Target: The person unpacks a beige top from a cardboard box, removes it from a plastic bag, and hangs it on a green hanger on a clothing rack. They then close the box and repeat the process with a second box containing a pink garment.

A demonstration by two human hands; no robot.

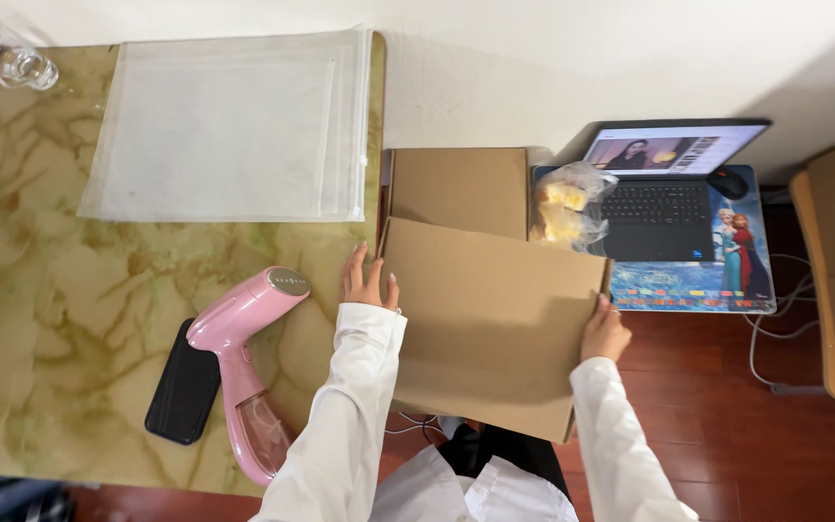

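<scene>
marble tabletop, both hands on plain brown cardboard box

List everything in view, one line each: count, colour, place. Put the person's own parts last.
cardboard box: one, brown, held off the table's right edge
second cardboard box: one, brown, behind the held one
marble table: one, green-beige, left
clear plastic bags: a stack, translucent white, table top
garment steamer: one, pink, table front
phone: one, black, under the steamer
glasses: two, clear, table's far left corner
laptop: one, black, right
mouse: one, black, beside laptop
food bag: one, clear with yellow contents, left of laptop
left hand: on box's left edge
right hand: on box's right edge
</scene>
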